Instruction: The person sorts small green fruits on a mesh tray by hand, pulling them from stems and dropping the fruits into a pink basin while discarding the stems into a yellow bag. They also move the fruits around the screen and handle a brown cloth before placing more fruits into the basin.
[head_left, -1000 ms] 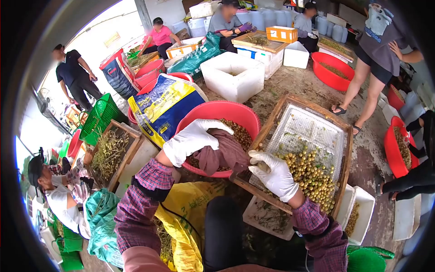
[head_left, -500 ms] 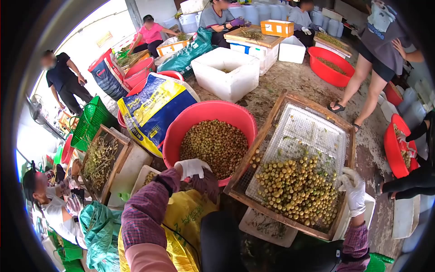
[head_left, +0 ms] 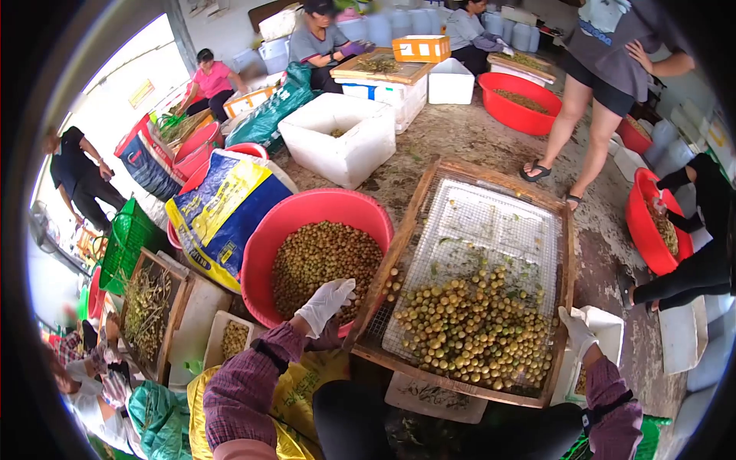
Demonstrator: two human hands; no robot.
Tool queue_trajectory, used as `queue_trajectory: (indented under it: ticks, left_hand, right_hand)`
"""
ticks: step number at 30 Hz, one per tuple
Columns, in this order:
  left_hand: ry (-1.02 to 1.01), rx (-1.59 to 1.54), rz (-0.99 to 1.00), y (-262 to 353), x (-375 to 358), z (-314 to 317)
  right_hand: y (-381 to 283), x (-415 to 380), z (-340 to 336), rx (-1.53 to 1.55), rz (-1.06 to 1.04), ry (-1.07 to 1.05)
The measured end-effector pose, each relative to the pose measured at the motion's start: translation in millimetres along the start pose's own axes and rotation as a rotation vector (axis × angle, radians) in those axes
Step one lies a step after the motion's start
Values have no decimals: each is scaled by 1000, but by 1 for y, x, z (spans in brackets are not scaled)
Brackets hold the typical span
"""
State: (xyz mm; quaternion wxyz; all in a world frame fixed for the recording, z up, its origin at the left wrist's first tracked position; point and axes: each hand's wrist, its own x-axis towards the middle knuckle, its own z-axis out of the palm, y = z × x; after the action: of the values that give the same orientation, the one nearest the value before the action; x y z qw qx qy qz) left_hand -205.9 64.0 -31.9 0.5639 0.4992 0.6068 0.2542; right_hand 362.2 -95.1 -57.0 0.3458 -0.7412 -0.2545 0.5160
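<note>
A wooden-framed sieve (head_left: 568, 264) lies tilted in front of me, a white wire mesh rack (head_left: 491, 222) inside it. Small round yellow-brown fruits (head_left: 468, 326) are heaped on its near half, with bits of green leaf among them. My right hand (head_left: 578, 334), in a white glove, holds the sieve's right edge; some fingertips are hidden. Over the near rim of a red basin (head_left: 264, 230), between it and the sieve, is my gloved left hand (head_left: 326, 307), fingers stretched out and holding nothing. More of these fruits (head_left: 326, 261), browner, fill the basin's bottom.
White foam boxes (head_left: 337, 142) stand beyond the basin, near a blue-and-yellow sack (head_left: 230, 207). Another sieve with stems (head_left: 149, 307) is at left. A person stands at right (head_left: 598, 100); others sit at the back. A white tray (head_left: 437, 399) lies below my sieve.
The view has shifted, so the basin and sieve sit further left. My left hand has turned and reaches right, towards the sieve. My right hand has moved from the fruits' side onto the sieve's edge.
</note>
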Motion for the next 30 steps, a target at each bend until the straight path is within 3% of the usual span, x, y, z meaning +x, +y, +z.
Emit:
queue_trajectory:
  ticks: [2, 4, 5, 9, 12, 13, 17, 21, 24, 30]
  left_hand:
    - [-205, -71, -115, 37, -13, 27]
    - [-166, 85, -43, 47, -13, 49]
    - [-226, -67, -200, 46, -11, 48]
    - [-259, -43, -134, 49, -7, 53]
    - [-253, -74, 59, 41, 2, 55]
    - [-309, -217, -71, 44, -2, 51]
    - [-368, -316, 6, 36, 9, 49]
    - [-400, -301, -28, 49, -3, 51]
    - [-461, -379, -158, 48, -8, 53]
    - [-344, -417, -36, 50, -14, 56]
  right_hand:
    - [0, 6, 8, -102, -84, 202]
    - [-28, -28, 31, -138, -41, 274]
    - [-26, -28, 31, -182, -46, 266]
    - [-29, -35, 33, -205, -108, 314]
    - [-12, -19, 18, -49, -197, 205]
    - [-3, -9, 13, -1, -207, 231]
    - [-43, -48, 23, 79, -147, 287]
    - [-44, -44, 21, 99, -131, 272]
    - [-46, -39, 15, 59, -120, 230]
    - [-46, -39, 12, 177, -210, 222]
